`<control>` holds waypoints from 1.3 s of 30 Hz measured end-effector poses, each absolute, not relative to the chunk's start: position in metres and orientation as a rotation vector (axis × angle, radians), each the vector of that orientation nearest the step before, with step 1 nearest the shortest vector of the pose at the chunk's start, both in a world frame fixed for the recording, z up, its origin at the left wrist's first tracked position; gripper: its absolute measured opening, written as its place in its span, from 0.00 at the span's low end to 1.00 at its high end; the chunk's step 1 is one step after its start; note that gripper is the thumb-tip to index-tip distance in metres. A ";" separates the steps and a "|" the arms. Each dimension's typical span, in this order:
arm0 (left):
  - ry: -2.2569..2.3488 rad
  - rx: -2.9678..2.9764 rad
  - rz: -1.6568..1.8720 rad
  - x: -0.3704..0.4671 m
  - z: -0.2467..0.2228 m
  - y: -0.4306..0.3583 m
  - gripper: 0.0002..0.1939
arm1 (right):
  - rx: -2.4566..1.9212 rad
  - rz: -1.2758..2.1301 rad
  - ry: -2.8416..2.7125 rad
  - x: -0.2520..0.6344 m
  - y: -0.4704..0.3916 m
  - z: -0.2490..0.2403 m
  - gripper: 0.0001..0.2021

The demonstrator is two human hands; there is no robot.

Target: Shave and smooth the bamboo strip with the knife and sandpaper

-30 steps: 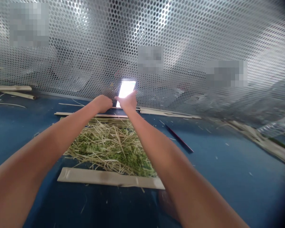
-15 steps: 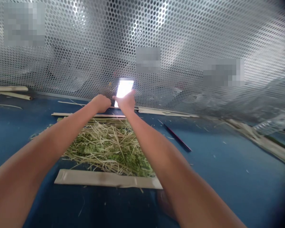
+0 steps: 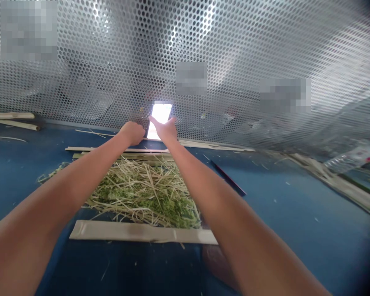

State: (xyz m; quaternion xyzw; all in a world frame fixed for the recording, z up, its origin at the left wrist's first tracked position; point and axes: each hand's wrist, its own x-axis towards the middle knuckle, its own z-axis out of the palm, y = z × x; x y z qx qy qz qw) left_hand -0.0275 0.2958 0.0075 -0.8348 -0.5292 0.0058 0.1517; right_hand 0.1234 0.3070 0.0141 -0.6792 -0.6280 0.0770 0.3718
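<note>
A phone (image 3: pixel 160 114) with a bright, washed-out screen stands tilted near the foot of the mesh wall. My right hand (image 3: pixel 168 130) spans its lower part, thumb at the left edge and fingers at the right. Just left of the phone, my left hand (image 3: pixel 133 132) has its fingers curled; their tips are hidden, so whatever they hold does not show. Under my forearms lies a heap of pale and green plant shavings (image 3: pixel 151 191). A flat bamboo strip (image 3: pixel 126 231) lies in front of the heap, and thin strips (image 3: pixel 95 150) lie behind it.
Perforated metal sheet (image 3: pixel 117 82) rises behind the blue surface (image 3: pixel 280 230). A dark thin stick (image 3: pixel 228 178) lies right of my right forearm. Bamboo pieces (image 3: pixel 15 116) are at the far left, more strips (image 3: pixel 336 176) at the right, beside a clear plastic bottle (image 3: pixel 342 160).
My right thumb has moved up along the phone, and the right hand has shifted slightly. The left hand stays curled beside it. The view has drifted slightly.
</note>
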 end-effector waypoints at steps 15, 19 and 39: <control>-1.346 -2.442 0.091 -0.018 0.007 0.292 0.15 | -1.888 0.197 -1.486 0.100 0.288 0.013 0.41; -1.398 -2.422 0.084 -0.020 0.011 0.291 0.15 | -1.891 0.146 -1.502 0.105 0.290 0.013 0.42; -1.698 -2.439 -0.105 -0.028 0.011 0.301 0.14 | -1.794 0.140 -1.498 0.102 0.291 0.006 0.41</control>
